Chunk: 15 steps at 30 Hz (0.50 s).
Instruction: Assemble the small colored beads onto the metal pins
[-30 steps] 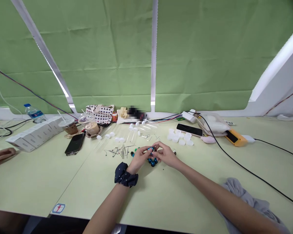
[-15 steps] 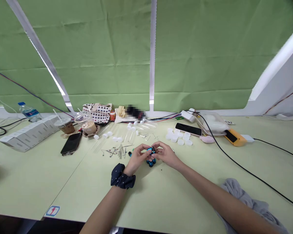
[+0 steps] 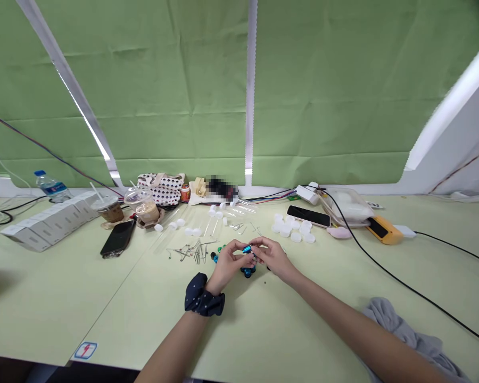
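Between the fingertips of both hands is a small shiny blue metal part (image 3: 246, 249); its exact kind is too small to make out. My left hand (image 3: 232, 261), with a dark dotted scrunchie (image 3: 201, 298) at the wrist, pinches it from the left. From the other side my right hand (image 3: 272, 256) grips it with thumb and fingers. Several blue and black round parts (image 3: 247, 272) lie on the table just below the hands, partly covered by them. More blue and green pieces (image 3: 214, 257) peek out left of my left hand.
Thin metal rods and hex keys (image 3: 195, 251) lie scattered to the left. White round caps (image 3: 297, 229) cluster at the right, near a phone (image 3: 308, 216). Clear tubes, drink cups (image 3: 147, 211), a second phone (image 3: 118, 238) and white boxes (image 3: 50, 223) stand farther left. A black cable (image 3: 403, 284) crosses the right side.
The blue part has turned between my fingers and shows more of its shiny side. Both hands stay close together, and the view has shifted slightly.
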Tool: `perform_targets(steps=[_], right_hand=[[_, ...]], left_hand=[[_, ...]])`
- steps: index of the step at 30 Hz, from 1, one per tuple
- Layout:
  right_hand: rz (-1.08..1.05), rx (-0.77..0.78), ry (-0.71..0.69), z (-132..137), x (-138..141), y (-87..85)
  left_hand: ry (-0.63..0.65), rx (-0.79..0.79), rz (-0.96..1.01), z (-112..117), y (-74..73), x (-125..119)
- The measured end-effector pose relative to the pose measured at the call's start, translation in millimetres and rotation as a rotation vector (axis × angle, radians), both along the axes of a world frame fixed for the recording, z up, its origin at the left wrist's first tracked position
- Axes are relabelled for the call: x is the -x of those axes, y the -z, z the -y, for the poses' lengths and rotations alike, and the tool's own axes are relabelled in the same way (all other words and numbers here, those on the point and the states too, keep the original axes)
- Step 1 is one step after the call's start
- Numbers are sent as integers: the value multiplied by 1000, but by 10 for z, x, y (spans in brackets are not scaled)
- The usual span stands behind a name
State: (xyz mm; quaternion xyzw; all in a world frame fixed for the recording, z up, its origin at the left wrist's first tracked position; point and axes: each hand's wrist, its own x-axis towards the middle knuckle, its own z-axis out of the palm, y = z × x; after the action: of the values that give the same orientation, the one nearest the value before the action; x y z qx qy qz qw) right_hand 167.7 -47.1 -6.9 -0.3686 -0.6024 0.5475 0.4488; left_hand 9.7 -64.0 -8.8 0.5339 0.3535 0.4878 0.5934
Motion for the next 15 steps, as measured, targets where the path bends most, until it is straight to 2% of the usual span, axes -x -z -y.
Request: perform_targets(steps=[9, 15], right_hand=[[64, -100, -12, -22, -8, 37], [34, -135, -90, -34, -40, 33]], left_hand=[[-38, -2, 28, -39, 77, -16], [-72, -21, 31, -52, 78, 0]])
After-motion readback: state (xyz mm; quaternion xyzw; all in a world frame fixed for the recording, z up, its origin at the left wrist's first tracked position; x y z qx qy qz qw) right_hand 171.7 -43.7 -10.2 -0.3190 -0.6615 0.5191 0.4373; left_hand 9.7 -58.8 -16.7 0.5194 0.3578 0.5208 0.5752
